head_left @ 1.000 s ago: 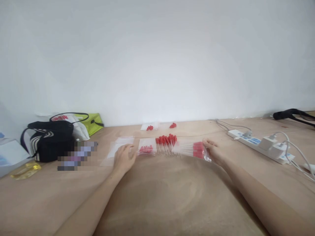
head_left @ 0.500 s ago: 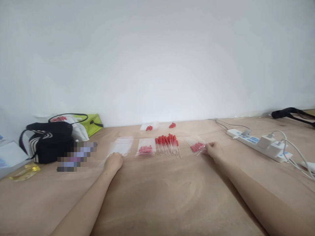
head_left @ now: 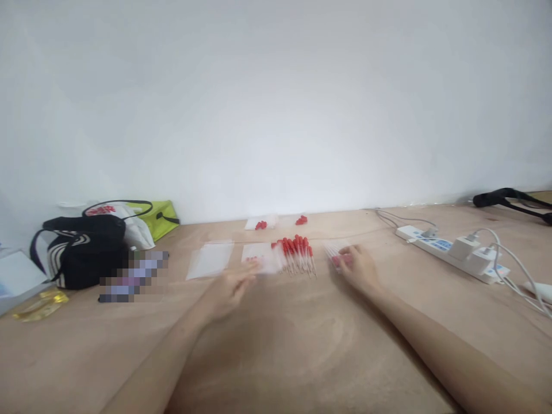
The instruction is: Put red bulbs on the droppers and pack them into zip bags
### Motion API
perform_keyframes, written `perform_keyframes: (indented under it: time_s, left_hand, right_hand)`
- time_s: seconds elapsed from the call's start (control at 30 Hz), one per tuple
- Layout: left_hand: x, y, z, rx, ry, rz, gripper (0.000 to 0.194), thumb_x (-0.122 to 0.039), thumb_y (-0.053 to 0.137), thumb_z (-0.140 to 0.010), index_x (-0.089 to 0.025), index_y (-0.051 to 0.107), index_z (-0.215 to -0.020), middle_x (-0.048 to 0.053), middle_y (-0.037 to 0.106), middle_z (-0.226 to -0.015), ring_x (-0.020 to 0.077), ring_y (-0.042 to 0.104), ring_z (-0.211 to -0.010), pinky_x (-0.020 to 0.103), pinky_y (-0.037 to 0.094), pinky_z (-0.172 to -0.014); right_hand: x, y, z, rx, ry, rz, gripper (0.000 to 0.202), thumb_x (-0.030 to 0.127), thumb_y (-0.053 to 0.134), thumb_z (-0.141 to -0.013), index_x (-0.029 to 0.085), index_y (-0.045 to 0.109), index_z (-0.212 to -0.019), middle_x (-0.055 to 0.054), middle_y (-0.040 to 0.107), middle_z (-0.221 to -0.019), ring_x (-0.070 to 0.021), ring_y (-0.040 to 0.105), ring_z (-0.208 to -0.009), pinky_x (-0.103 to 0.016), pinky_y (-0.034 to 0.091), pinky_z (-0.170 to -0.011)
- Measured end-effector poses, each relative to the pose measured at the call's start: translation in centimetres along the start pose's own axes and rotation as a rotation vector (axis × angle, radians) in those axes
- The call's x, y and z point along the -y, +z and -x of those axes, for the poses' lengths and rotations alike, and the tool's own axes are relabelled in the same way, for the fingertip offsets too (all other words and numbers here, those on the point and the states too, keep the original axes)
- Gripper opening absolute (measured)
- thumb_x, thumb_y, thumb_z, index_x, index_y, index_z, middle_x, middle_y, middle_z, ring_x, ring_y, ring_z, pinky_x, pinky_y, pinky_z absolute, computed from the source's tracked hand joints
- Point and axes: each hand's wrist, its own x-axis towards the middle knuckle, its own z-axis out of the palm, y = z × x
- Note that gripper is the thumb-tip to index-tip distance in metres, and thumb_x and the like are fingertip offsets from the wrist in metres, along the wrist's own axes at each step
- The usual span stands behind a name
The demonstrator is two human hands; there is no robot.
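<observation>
My left hand (head_left: pixel 236 283) is blurred by motion, its fingers closed on a clear plastic bag (head_left: pixel 271 262) that trails to the right as a pale smear. Beneath that smear is a bag with red pieces (head_left: pixel 249 256), partly covered. To the left lies a stack of clear bags (head_left: pixel 209 261). A pile of thin metal rods with red ends (head_left: pixel 296 253) lies between my hands. My right hand (head_left: pixel 361 269) rests with fingers apart on a clear bag of red-ended rods (head_left: pixel 338 256) and hides part of it.
Small red pieces (head_left: pixel 261 225) lie on a bag near the wall, and more red pieces (head_left: pixel 301 220) beside them. A black bag (head_left: pixel 92 250) and a green bag (head_left: pixel 166 221) stand at left. A white power strip (head_left: pixel 444 253) with cables lies right, yellow tape (head_left: pixel 41 305) left.
My left hand has moved right from the bag stack, bringing a clear bag with it. My right hand has shifted left from the filled bag's edge onto its top.
</observation>
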Motion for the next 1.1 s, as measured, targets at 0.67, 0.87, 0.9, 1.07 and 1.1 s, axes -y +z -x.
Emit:
perform_keyframes:
  time_s: [0.67, 0.87, 0.9, 1.07, 1.1]
  left_hand:
    - [-3.5, 4.5, 0.6, 0.433, 0.151, 0.077, 0.051, -0.050, 0.033, -0.085, -0.028, 0.028, -0.131, 0.003, 0.020, -0.140, 0.0231, 0.016, -0.128, 0.046, 0.013, -0.104]
    - [-3.6, 4.5, 0.5, 0.449, 0.160, 0.055, 0.051, -0.050, 0.031, -0.085, -0.029, 0.026, -0.131, 0.004, 0.020, -0.140, 0.0218, 0.015, -0.128, 0.045, 0.012, -0.104]
    - [-3.6, 4.5, 0.5, 0.453, 0.158, 0.053, 0.051, -0.050, 0.031, -0.085, -0.028, 0.026, -0.131, 0.004, 0.020, -0.140, 0.0220, 0.015, -0.128, 0.045, 0.012, -0.104]
    - [-3.4, 4.7, 0.7, 0.364, 0.145, 0.065, 0.050, -0.047, 0.037, -0.084, -0.028, 0.030, -0.130, 0.005, 0.012, -0.142, 0.0258, 0.008, -0.129, 0.047, 0.018, -0.102]
    - [-3.2, 4.7, 0.6, 0.329, 0.145, 0.068, 0.049, -0.045, 0.038, -0.084, -0.027, 0.032, -0.129, 0.005, 0.012, -0.142, 0.0262, 0.007, -0.129, 0.047, 0.018, -0.102]
  right_hand:
    - [5.7, 7.6, -4.9, 0.192, 0.316, -0.229, 0.030, 0.017, 0.052, -0.062, 0.009, 0.056, -0.091, -0.013, 0.064, -0.078, -0.0235, 0.059, -0.079, -0.028, 0.041, -0.068]
    - [5.6, 7.2, -5.1, 0.125, 0.403, -0.329, 0.056, 0.016, 0.047, -0.065, 0.002, 0.035, -0.119, -0.010, 0.062, -0.075, -0.0222, 0.059, -0.082, -0.029, 0.041, -0.075]
    - [5.4, 6.8, -5.0, 0.116, 0.415, -0.345, 0.058, 0.017, 0.045, -0.067, 0.002, 0.030, -0.121, -0.009, 0.062, -0.074, -0.0211, 0.059, -0.080, -0.028, 0.042, -0.074]
    - [4.4, 3.9, -2.7, 0.054, 0.467, -0.614, 0.068, 0.021, 0.042, -0.066, 0.012, 0.016, -0.128, 0.005, 0.052, -0.060, -0.0141, 0.055, -0.054, -0.024, 0.044, -0.052]
    - [4.2, 3.2, -2.0, 0.060, 0.468, -0.695, 0.068, 0.022, 0.042, -0.065, 0.014, 0.016, -0.128, 0.007, 0.049, -0.057, -0.0124, 0.051, -0.047, -0.023, 0.042, -0.047]
